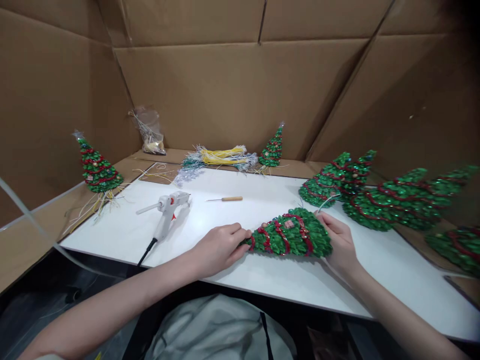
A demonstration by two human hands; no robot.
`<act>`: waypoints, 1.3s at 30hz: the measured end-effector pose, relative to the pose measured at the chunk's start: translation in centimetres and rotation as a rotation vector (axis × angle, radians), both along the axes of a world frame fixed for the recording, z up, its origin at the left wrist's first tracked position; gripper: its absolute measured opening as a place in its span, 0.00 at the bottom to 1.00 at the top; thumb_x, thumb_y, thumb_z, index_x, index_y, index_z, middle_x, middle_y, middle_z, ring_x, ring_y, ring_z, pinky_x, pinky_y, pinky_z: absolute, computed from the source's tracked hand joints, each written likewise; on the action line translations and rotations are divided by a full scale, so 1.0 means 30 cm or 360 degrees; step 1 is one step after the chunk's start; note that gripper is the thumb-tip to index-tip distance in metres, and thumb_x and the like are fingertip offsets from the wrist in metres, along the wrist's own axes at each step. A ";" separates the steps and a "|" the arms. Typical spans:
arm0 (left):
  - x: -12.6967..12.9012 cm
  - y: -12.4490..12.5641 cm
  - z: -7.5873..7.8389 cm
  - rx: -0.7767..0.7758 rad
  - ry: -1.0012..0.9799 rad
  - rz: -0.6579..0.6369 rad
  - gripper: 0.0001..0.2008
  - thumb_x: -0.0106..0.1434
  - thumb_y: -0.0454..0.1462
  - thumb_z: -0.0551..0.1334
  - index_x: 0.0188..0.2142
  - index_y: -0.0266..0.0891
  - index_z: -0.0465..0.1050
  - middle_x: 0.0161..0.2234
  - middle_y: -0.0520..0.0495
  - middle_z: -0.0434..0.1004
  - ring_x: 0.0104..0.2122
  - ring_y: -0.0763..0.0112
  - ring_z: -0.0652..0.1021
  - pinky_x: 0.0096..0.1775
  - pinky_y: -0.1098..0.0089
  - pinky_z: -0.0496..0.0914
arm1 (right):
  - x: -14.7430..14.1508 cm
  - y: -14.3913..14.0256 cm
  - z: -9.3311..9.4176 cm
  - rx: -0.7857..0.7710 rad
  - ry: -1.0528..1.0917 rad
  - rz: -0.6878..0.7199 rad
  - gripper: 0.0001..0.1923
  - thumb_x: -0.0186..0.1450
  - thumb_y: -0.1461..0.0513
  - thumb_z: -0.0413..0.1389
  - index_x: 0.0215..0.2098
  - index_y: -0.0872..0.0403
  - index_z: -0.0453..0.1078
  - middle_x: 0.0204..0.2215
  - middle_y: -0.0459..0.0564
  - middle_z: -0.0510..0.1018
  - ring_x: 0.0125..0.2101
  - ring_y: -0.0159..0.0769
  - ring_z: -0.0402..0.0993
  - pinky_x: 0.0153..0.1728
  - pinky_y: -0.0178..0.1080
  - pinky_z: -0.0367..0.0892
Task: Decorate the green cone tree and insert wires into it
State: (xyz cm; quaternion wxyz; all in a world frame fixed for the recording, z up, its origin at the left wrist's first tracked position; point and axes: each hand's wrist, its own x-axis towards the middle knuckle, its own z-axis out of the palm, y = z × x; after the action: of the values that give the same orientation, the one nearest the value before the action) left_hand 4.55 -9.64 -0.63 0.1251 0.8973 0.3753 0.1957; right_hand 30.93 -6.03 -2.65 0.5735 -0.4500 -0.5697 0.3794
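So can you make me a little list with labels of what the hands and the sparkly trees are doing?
left hand: grips the narrow tip of the lying Christmas tree
right hand: holds that tree's wide base
tree: green, red garland, on its side on the white board
glue gun: lying left of the hands, untouched
awl: wooden handle, lying behind the hands
standing trees: one far left, one at the back
finished trees: lying at the right
wire bundle: at the back
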 end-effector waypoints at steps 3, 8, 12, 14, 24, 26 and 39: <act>0.006 0.000 -0.006 0.0003 -0.0019 0.0020 0.12 0.64 0.35 0.51 0.46 0.36 0.65 0.36 0.45 0.70 0.36 0.68 0.73 0.37 0.71 0.68 | 0.003 0.005 -0.001 0.0022 -0.0028 -0.0002 0.19 0.59 0.52 0.55 0.17 0.53 0.57 0.18 0.43 0.54 0.20 0.29 0.48 0.19 0.36 0.44; 0.014 -0.006 -0.007 0.0004 -0.0041 0.0050 0.11 0.63 0.34 0.51 0.44 0.36 0.65 0.34 0.45 0.70 0.34 0.68 0.73 0.36 0.71 0.68 | 0.012 0.015 -0.008 -0.0048 0.0017 0.0026 0.19 0.56 0.52 0.57 0.17 0.53 0.58 0.18 0.43 0.55 0.19 0.30 0.49 0.19 0.35 0.45; 0.013 -0.007 -0.004 -0.0009 -0.0054 0.0038 0.11 0.63 0.34 0.51 0.44 0.35 0.66 0.35 0.44 0.70 0.35 0.67 0.73 0.36 0.70 0.68 | 0.000 0.018 0.000 -0.0245 0.0145 0.0046 0.19 0.53 0.50 0.59 0.18 0.53 0.59 0.18 0.43 0.57 0.18 0.29 0.52 0.17 0.34 0.48; 0.010 -0.005 -0.004 -0.0019 -0.0069 0.0022 0.11 0.64 0.35 0.51 0.44 0.36 0.65 0.36 0.44 0.70 0.36 0.67 0.73 0.37 0.70 0.68 | -0.013 0.018 0.012 -0.0294 0.0185 0.0043 0.19 0.52 0.50 0.60 0.18 0.53 0.59 0.18 0.42 0.57 0.18 0.28 0.52 0.17 0.34 0.49; 0.004 0.011 0.007 -0.0233 -0.0212 -0.0021 0.10 0.64 0.40 0.55 0.42 0.37 0.67 0.39 0.45 0.73 0.38 0.69 0.74 0.39 0.72 0.66 | -0.042 0.012 0.029 -0.0199 0.0241 -0.0032 0.21 0.53 0.49 0.59 0.17 0.53 0.57 0.17 0.42 0.56 0.17 0.27 0.50 0.16 0.34 0.49; 0.004 0.013 0.014 -0.0268 -0.0237 -0.0020 0.10 0.64 0.39 0.56 0.41 0.36 0.68 0.38 0.45 0.74 0.36 0.70 0.74 0.38 0.73 0.66 | -0.041 0.012 0.026 -0.0194 0.0261 -0.0041 0.20 0.53 0.50 0.59 0.18 0.53 0.58 0.18 0.42 0.55 0.18 0.27 0.50 0.17 0.34 0.48; 0.001 0.059 0.029 -0.0552 -0.0332 0.0073 0.11 0.57 0.42 0.63 0.35 0.37 0.74 0.25 0.52 0.73 0.26 0.75 0.71 0.29 0.77 0.62 | -0.020 0.012 -0.001 -0.0048 0.0189 -0.0062 0.18 0.59 0.53 0.56 0.18 0.53 0.59 0.18 0.42 0.54 0.19 0.29 0.48 0.19 0.36 0.44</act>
State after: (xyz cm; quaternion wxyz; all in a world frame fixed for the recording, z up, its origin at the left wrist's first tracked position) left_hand 4.59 -7.87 0.25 0.3115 0.8285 0.4086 0.2229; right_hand 30.33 -5.68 -2.67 0.6067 -0.4462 -0.5201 0.4029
